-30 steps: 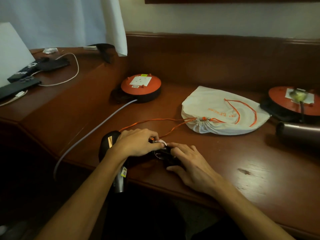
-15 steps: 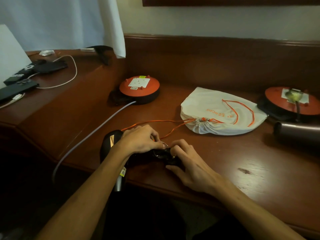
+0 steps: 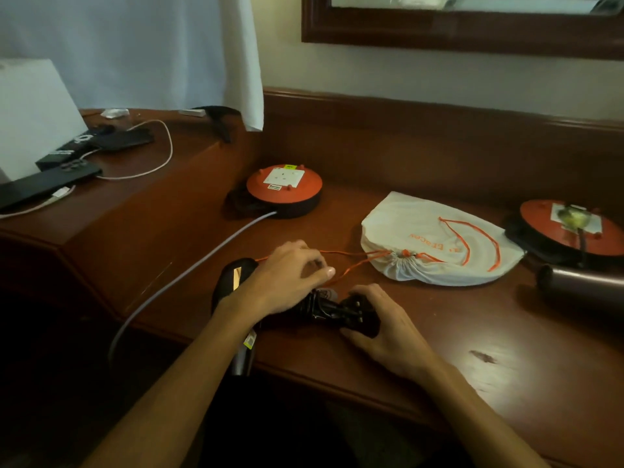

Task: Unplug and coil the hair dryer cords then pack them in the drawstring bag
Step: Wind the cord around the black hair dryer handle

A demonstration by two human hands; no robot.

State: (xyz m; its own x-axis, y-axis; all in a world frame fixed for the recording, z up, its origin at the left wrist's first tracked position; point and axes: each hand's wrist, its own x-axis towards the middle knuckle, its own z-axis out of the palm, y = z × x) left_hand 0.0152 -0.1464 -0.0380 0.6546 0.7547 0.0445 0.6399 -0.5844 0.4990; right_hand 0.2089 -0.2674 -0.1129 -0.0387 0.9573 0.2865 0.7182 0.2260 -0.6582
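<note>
**Both hands working a bundled black cord at the desk's front edge**

The coiled black cord [image 3: 329, 307] is lying on the wooden desk [image 3: 506, 332] near its front edge, between the two hands. The right hand [image 3: 385, 327] is curling its fingers around the cord's right end, gripping the dark plug there. The left hand [image 3: 287, 282] is resting over the cord's left end with its fingers bent and the thumb pointing right; whether those fingers are actually pinching the cord or an orange drawstring [image 3: 351, 263] cannot be told. Under the left wrist a black hair dryer [image 3: 233, 282] is lying with its handle hanging over the desk edge.

Just behind the hands, the white drawstring bag [image 3: 435, 244] is lying flat, its gathered mouth facing the hands and its strings trailing toward them. A second hair dryer [image 3: 580, 282] is showing at the right edge. Two orange cord reels are sitting farther back: one [image 3: 283, 189] behind the left hand with a grey cable [image 3: 189, 275] running off the desk, another [image 3: 570, 231] beside the bag at right.
</note>
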